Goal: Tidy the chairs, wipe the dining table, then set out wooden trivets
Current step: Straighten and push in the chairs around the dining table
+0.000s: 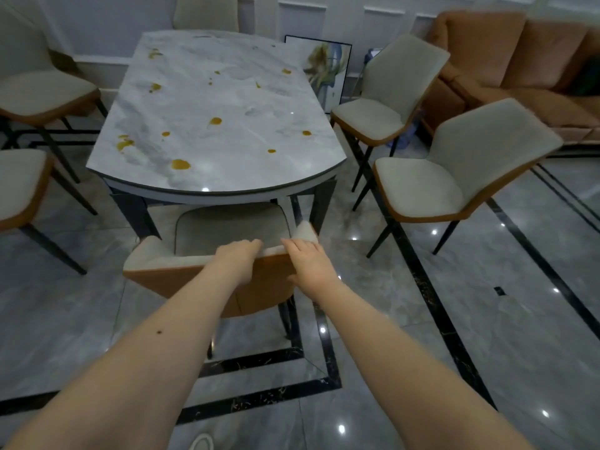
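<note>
A grey marble dining table [227, 102] stands ahead of me, dotted with several orange-yellow spills [180, 164]. At its near end a cream and orange chair [168, 271] is tucked part way under the tabletop, back towards me. My left hand [238, 256] grips the top edge of the chair's back, fingers curled over it. My right hand [308, 259] lies on the same edge just to the right, fingers over the top and thumb down the orange back. No trivets or cloth are in view.
Two chairs [386, 95] [461, 177] stand pulled out and angled on the table's right, two more [35, 89] [19, 186] on the left, one [206, 11] at the far end. An orange sofa [519, 66] fills the right back corner. A framed picture [328, 66] leans against the wall.
</note>
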`<state>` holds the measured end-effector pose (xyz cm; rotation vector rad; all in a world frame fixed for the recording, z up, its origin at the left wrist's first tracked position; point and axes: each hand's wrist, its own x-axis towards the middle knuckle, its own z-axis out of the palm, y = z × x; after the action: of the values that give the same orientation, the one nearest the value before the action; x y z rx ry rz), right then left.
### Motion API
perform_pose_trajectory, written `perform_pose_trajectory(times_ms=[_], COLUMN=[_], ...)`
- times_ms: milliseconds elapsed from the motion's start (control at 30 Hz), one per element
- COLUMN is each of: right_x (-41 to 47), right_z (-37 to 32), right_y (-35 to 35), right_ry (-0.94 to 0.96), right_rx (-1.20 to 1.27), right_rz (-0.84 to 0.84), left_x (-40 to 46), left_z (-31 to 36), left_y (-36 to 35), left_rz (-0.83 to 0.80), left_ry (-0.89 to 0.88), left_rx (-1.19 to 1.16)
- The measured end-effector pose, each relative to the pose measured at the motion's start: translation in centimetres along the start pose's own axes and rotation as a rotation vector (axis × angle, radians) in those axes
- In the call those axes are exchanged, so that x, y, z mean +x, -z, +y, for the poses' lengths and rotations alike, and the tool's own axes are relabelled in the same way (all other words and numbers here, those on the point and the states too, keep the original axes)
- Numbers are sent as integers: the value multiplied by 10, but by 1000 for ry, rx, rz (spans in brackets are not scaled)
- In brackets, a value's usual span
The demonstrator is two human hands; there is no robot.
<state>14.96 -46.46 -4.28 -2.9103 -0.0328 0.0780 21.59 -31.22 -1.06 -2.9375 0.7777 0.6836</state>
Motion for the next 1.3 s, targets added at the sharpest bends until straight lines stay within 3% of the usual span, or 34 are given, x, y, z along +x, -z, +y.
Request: perform_pose_trajectory(times_ms=[333, 867, 1033, 1300], right_x=[-69, -73, -85, -92], right_z=[164, 453, 537, 694], right_y=[66, 154, 178, 214], right_ry=[-238, -596, -711, -775], right_rx=[7, -10, -15, -35], right_rz=[19, 129, 130, 165], left_x=[45, 243, 294, 376], left_z=[179, 455, 543, 694], left_y=[35, 99, 117, 138], left_rz=[32, -2, -79, -64], left_ry=[-220, -521, -581, -679], left_rx=[-18, -32, -59, -25])
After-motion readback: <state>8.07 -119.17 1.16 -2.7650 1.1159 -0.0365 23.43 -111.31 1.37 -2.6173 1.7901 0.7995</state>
